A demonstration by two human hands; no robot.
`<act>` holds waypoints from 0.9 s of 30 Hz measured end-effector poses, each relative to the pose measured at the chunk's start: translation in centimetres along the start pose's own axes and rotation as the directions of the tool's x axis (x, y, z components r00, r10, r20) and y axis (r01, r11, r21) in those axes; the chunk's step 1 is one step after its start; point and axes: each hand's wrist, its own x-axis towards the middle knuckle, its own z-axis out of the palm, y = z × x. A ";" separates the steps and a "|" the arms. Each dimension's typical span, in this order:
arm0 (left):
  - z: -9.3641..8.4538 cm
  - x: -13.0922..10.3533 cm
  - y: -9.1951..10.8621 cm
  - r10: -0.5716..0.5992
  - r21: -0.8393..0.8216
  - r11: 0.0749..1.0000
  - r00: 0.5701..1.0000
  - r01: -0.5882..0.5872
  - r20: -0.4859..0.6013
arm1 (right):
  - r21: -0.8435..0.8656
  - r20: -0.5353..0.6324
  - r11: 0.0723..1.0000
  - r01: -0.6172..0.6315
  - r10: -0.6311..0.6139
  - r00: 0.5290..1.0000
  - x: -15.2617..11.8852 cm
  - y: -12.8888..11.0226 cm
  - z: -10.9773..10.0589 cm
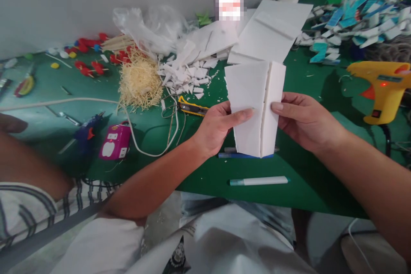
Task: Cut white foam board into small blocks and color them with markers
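Two white foam board pieces are held upright above the green table (205, 175), their long edges side by side with a rough, narrow seam between them. My left hand (216, 126) grips the wider left piece (245, 90), thumb across its front. On the right, my right hand (305, 120) pinches the narrower piece (276, 81) by its outer edge, thumb in front and fingers behind. Below the boards lie a blue pen (224, 155) and a white marker (260, 181). A yellow cutter knife (192, 107) rests just beyond my left hand.
A yellow glue gun (379, 90) stands at the right. Foam scraps (189, 75), larger foam sheets (272, 25) and a straw-coloured pile (139, 79) lie behind. A white cable runs past a magenta power block (115, 141). Another person's arm (28, 154) is at the left.
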 end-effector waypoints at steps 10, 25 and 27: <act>-0.1 -0.3 0.0 -0.137 0.004 0.990 0.984 0.138 0.116 | 0.025 0.183 1.000 -0.004 -0.001 0.983 -0.3 -0.4 0.1; -2.3 2.5 2.3 0.227 0.897 0.356 0.955 -0.264 0.191 | -0.734 -0.301 0.643 0.217 -0.595 0.745 0.8 0.5 -3.0; -2.6 2.6 2.3 0.338 0.941 0.107 0.902 -0.322 0.270 | -0.840 -0.224 0.514 0.174 -0.620 0.752 0.6 0.2 -3.4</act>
